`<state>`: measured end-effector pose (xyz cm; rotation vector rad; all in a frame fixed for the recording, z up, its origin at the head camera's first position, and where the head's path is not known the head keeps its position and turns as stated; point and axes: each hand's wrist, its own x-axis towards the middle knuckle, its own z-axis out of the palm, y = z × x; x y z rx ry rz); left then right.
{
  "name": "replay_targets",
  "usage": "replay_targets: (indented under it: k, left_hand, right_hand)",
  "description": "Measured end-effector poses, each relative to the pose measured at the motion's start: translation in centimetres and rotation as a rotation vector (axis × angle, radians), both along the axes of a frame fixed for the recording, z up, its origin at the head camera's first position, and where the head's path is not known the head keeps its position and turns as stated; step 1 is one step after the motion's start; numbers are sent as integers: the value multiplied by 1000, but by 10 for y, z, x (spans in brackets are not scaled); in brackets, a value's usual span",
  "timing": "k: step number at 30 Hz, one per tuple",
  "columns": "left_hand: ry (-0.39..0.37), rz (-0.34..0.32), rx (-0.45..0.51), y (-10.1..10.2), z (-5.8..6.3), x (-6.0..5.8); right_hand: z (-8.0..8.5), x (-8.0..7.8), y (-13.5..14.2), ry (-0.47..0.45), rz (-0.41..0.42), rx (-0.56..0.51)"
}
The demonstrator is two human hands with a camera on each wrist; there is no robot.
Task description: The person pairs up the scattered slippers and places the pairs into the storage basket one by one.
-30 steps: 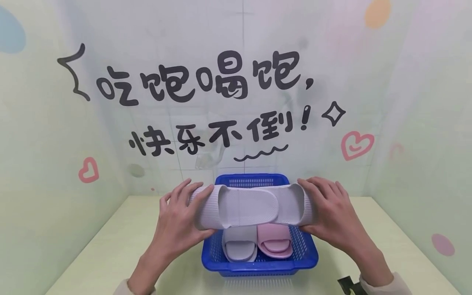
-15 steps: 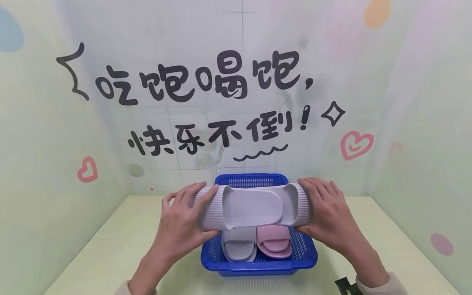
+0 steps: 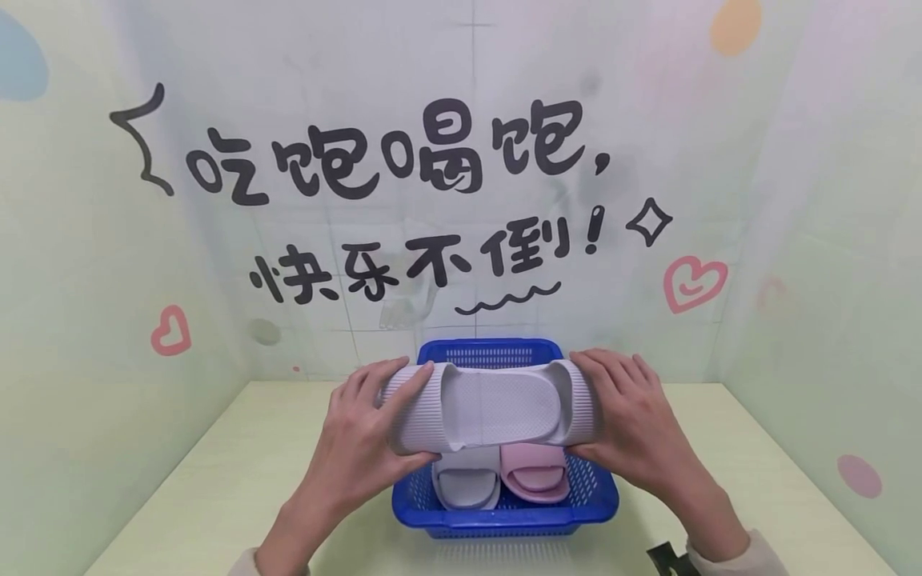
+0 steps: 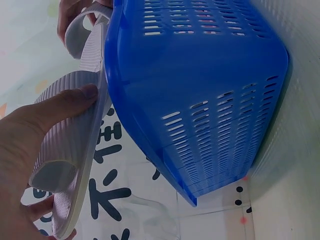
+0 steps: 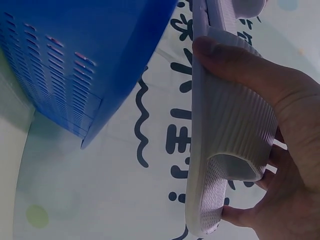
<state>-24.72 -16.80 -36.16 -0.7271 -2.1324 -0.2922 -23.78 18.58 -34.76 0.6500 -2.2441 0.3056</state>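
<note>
Two pale lavender slippers with ribbed straps are held level above a blue basket [image 3: 504,520], toes pointing apart and soles overlapping. My left hand [image 3: 369,424] grips the left slipper [image 3: 500,406] around its strap, with the thumb on the ribs in the left wrist view. Around the strap of the right slipper [image 3: 582,400] my right hand [image 3: 641,424] has its grip, thumb across the ribs in the right wrist view. The left slipper's heel lies over the right one and hides part of its sole. Inside the basket are grey slippers [image 3: 467,486] and pink slippers [image 3: 536,474], partly hidden by the held ones.
The basket stands on a pale table [image 3: 216,464] close to the back wall. Printed wall sheets [image 3: 461,64] enclose the table at the back and sides. A small black object [image 3: 666,558] shows beside the right sleeve.
My hands have drawn closer together, the left moving right and the right slightly left. The two lavender slippers now overlap more.
</note>
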Motion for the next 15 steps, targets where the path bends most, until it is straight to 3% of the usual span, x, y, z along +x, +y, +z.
replay_targets:
  k: [15]
  left_hand:
    - [25, -8, -19, 5, 1, 3]
  right_hand:
    - [-2, 0, -5, 31, -4, 0]
